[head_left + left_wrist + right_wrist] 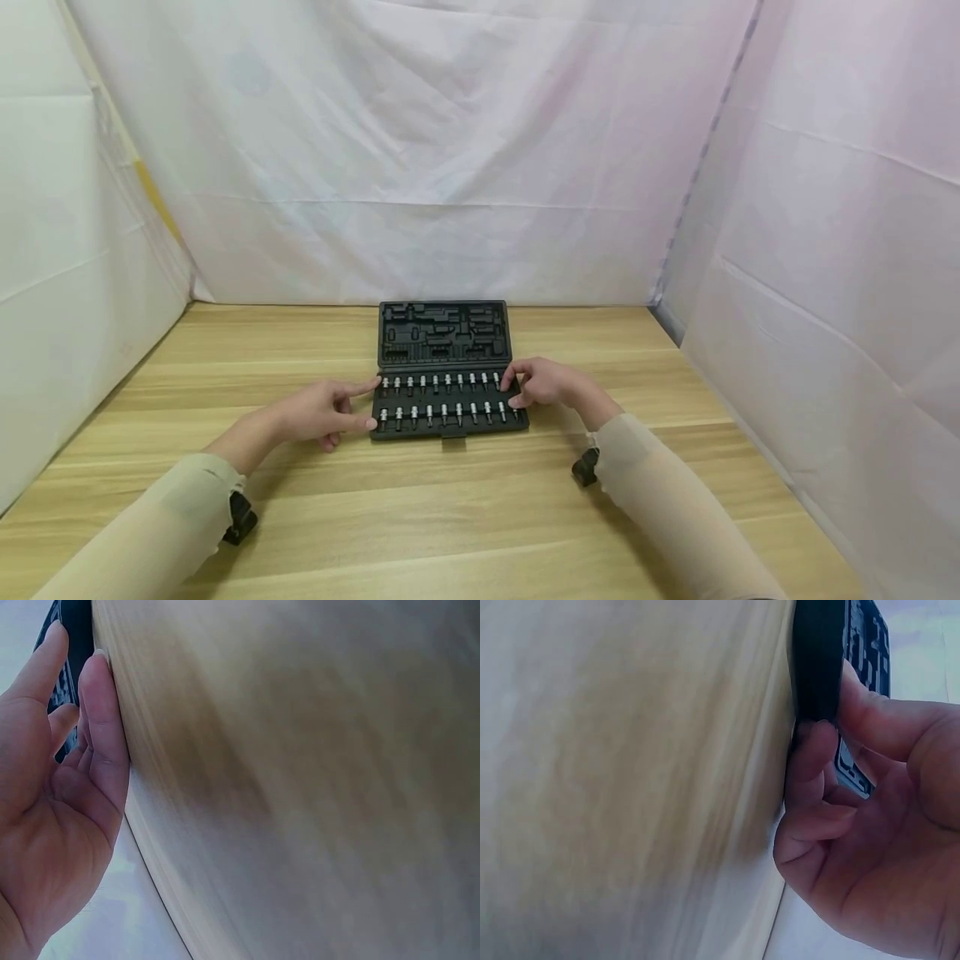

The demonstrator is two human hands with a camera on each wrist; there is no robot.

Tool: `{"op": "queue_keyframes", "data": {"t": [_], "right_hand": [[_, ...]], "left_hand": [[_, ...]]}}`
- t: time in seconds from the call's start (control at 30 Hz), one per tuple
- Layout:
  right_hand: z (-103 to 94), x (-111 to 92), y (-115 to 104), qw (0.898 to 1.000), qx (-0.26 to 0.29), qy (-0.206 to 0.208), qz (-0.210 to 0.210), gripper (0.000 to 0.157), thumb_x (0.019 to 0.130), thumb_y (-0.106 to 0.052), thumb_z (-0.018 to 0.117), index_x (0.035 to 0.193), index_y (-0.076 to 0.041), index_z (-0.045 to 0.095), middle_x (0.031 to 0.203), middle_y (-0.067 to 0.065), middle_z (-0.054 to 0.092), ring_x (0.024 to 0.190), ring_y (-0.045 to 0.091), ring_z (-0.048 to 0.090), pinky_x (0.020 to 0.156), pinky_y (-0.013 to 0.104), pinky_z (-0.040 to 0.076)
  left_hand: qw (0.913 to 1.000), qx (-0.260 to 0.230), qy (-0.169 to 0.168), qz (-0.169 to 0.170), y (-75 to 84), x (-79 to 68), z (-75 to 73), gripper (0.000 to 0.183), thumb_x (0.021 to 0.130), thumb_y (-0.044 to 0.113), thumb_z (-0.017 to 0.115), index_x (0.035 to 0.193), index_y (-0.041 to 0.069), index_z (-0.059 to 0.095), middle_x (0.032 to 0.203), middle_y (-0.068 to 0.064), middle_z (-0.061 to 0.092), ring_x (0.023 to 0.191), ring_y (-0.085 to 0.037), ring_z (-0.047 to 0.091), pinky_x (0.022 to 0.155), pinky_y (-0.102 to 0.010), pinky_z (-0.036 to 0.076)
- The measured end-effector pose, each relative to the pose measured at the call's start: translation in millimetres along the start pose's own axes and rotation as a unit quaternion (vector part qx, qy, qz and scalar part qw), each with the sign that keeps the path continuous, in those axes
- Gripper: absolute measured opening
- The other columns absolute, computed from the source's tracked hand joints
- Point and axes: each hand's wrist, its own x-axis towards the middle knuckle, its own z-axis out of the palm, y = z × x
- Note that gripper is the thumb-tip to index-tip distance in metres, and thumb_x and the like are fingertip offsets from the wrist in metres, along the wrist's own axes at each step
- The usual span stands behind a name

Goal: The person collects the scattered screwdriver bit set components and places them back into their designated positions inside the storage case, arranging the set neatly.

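An open black socket case lies on the table, its lower half holding two rows of silver bit sockets. My left hand is at the left side, index finger and thumb stretched out to touch the case's edge. In the left wrist view that hand has its lower fingers close along the tabletop. My right hand grips the right end, index finger and thumb reaching over the edge beside the last sockets. From the right wrist, this hand shows the thumb over the rim and other fingers curled against the side wall.
The raised lid leans back behind the sockets and has moulded recesses. A wood-grain table extends around the case. White cloth walls stand at the back and both sides. Black wrist cameras hang under both sleeves.
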Motion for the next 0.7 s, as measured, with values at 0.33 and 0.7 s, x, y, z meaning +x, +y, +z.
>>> {"op": "queue_keyframes", "data": {"t": [0.33, 0.7], "right_hand": [[1.6, -4, -1, 1.0, -0.016, 0.003, -0.015, 0.021, 0.102, -0.013, 0.079, 0.122, -0.015, 0.072, 0.082, 0.001, 0.054, 0.075, 0.016, 0.047, 0.067, 0.027, 0.04], [3.3, -12, 6, 0.998, -0.033, 0.018, -0.044, 0.021, 0.104, -0.02, 0.079, 0.124, -0.018, 0.074, 0.112, 0.008, 0.07, 0.096, 0.021, 0.057, 0.081, 0.032, 0.049]], "left_hand": [[1.0, 0.002, 0.004, 0.003, -1.8, 0.1, 0.1, 0.09, 0.099, 0.037, 0.084, 0.173, 0.02, 0.036, 0.087, -0.008, 0.054, 0.068, -0.02, 0.061, 0.06, -0.034, 0.065], [1.0, 0.007, 0.005, 0.005, -2.0, 0.2, 1.8, 0.089, 0.099, 0.038, 0.084, 0.173, 0.02, 0.036, 0.087, -0.008, 0.055, 0.067, -0.019, 0.06, 0.06, -0.034, 0.065]]}}
